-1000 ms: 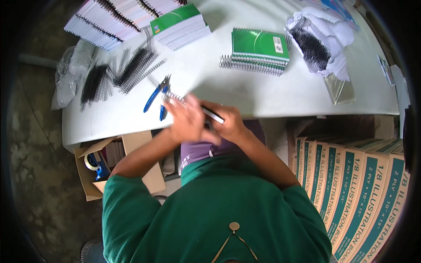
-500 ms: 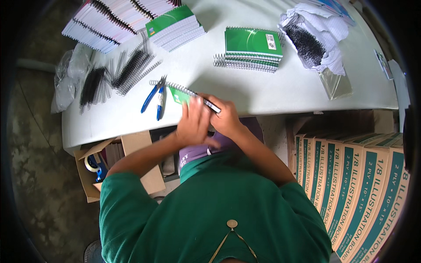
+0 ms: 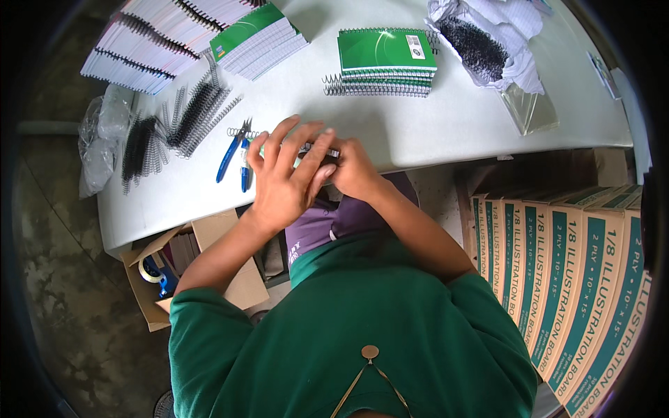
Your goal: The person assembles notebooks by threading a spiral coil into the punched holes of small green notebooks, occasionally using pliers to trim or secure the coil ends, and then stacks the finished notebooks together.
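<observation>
A small green notebook (image 3: 298,161) lies near the front edge of the table, mostly hidden beneath my hands. From its far left end a wire coil (image 3: 234,132) sticks out past my fingers. My left hand (image 3: 284,174) is spread over the notebook and its coil, fingers apart. Closed around the notebook's right end is my right hand (image 3: 355,167). Just left of my left hand lie blue-handled cutting pliers (image 3: 228,159) and a blue-and-white pen-like tool (image 3: 245,167), side by side.
Loose black coils (image 3: 198,115) lie at left beside a clear plastic bag (image 3: 97,143). Green notebooks (image 3: 380,52) are stacked at the back; more (image 3: 261,42) lean next to bound books (image 3: 143,45). Crumpled paper (image 3: 519,28) holds coils. Boxes (image 3: 578,265) stand lower right, an open carton (image 3: 226,265) lower left.
My left hand has moved left and up along the coil, and its fingers have spread. The right hand stays at the notebook's right end. The whole view has shifted slightly.
</observation>
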`<action>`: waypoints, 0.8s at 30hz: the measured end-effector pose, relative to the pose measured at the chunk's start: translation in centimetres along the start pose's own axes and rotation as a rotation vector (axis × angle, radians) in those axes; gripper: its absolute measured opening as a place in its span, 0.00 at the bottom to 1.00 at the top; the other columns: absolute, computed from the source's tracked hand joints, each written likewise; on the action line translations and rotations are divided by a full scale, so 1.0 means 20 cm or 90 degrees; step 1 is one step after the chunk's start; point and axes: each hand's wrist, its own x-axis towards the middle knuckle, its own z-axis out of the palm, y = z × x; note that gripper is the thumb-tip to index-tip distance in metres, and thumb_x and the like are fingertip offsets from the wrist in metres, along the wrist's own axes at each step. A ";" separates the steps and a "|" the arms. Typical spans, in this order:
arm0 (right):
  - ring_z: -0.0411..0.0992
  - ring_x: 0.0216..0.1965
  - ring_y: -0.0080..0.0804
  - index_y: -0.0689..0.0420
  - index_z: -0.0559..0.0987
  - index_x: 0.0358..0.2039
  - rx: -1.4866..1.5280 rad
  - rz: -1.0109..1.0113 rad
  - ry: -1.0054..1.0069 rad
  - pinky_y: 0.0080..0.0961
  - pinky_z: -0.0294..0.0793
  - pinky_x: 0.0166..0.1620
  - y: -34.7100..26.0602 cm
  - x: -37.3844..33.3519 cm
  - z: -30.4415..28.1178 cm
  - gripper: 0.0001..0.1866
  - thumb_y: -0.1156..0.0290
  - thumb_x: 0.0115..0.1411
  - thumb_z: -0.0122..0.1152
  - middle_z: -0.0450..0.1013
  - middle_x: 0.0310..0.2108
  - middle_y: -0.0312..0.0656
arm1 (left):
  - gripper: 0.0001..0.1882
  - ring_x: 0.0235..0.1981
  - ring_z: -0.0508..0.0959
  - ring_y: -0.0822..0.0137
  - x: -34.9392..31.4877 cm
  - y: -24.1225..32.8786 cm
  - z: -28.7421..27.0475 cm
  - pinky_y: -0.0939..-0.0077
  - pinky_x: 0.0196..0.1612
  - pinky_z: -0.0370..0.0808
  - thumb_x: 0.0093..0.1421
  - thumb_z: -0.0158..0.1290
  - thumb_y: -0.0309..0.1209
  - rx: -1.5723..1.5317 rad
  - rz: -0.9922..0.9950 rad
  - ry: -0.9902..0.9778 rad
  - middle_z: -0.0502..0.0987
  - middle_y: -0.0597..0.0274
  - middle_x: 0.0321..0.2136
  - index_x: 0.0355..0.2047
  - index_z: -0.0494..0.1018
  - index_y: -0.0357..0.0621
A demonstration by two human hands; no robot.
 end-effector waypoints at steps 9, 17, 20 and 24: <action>0.71 0.33 0.54 0.65 0.74 0.32 -0.056 -0.030 0.027 0.37 0.71 0.35 -0.03 0.01 0.02 0.09 0.74 0.50 0.57 0.73 0.30 0.54 | 0.14 0.40 0.74 0.66 0.18 -0.08 -0.12 0.68 0.47 0.59 0.50 0.55 0.25 -0.138 0.080 -0.192 0.75 0.64 0.36 0.39 0.73 0.46; 0.71 0.33 0.53 0.64 0.74 0.31 -0.064 -0.066 0.004 0.39 0.69 0.35 -0.02 0.02 0.00 0.10 0.69 0.54 0.57 0.73 0.29 0.54 | 0.15 0.39 0.74 0.62 0.24 -0.10 -0.19 0.69 0.47 0.61 0.50 0.53 0.23 -0.180 0.038 -0.273 0.75 0.61 0.35 0.40 0.73 0.43; 0.70 0.32 0.52 0.64 0.74 0.30 -0.007 -0.014 -0.009 0.39 0.68 0.36 -0.04 0.01 0.00 0.10 0.69 0.54 0.57 0.72 0.27 0.53 | 0.14 0.36 0.74 0.62 0.21 -0.10 -0.18 0.69 0.45 0.62 0.51 0.54 0.27 -0.206 0.014 -0.267 0.75 0.62 0.34 0.40 0.73 0.46; 0.70 0.32 0.52 0.64 0.74 0.28 -0.049 -0.058 -0.007 0.38 0.68 0.36 -0.03 0.01 0.00 0.10 0.69 0.54 0.57 0.72 0.26 0.53 | 0.13 0.32 0.73 0.61 0.21 -0.11 -0.19 0.69 0.42 0.63 0.51 0.56 0.30 -0.191 0.008 -0.284 0.75 0.64 0.31 0.38 0.75 0.50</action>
